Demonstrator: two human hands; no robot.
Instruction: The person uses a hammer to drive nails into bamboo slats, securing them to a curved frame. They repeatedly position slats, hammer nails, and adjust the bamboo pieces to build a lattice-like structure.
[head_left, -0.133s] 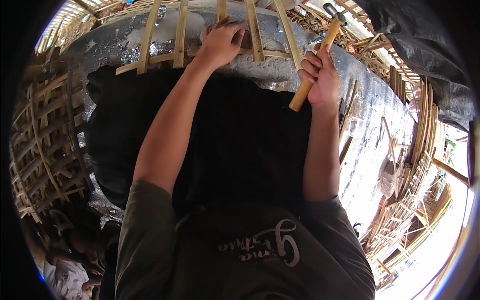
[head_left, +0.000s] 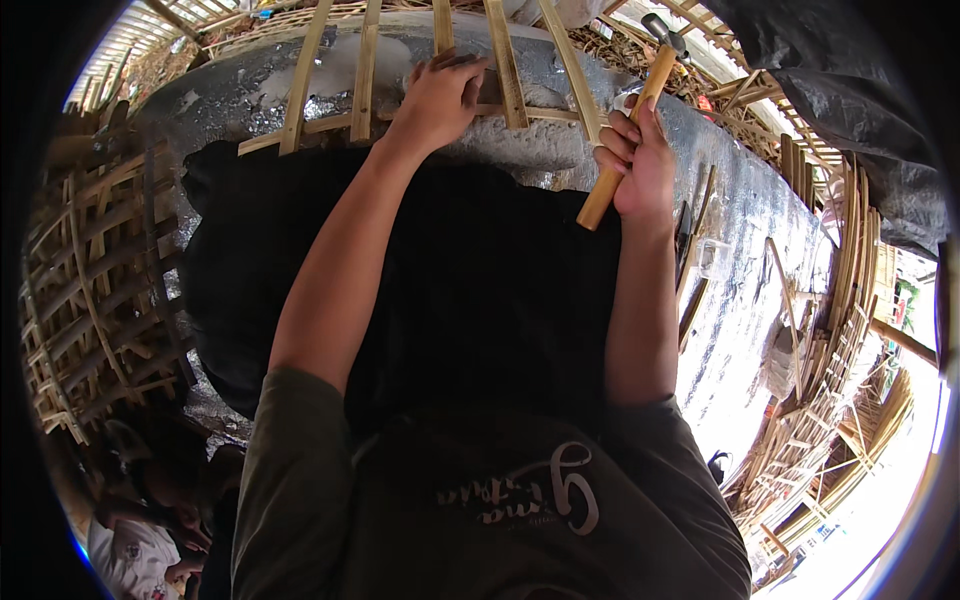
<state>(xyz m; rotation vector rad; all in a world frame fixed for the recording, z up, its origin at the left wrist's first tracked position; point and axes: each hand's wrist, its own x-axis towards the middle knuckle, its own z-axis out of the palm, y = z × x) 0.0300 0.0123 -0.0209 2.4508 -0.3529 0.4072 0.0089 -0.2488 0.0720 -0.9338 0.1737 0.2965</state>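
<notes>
Left hand (head_left: 440,100) stays pressed flat on bamboo slats (head_left: 505,70); right hand (head_left: 640,160) still grips hammer (head_left: 630,130), seemingly unmoved.

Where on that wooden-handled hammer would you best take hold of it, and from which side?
Grip the hammer on the lower half of its wooden handle, near the butt, as the right hand does. The handle is a straight, slim stick slanting up to a small metal head, so probably come from its right side, fingers wrapping across, leaving the head end free above the bamboo strips.
</notes>
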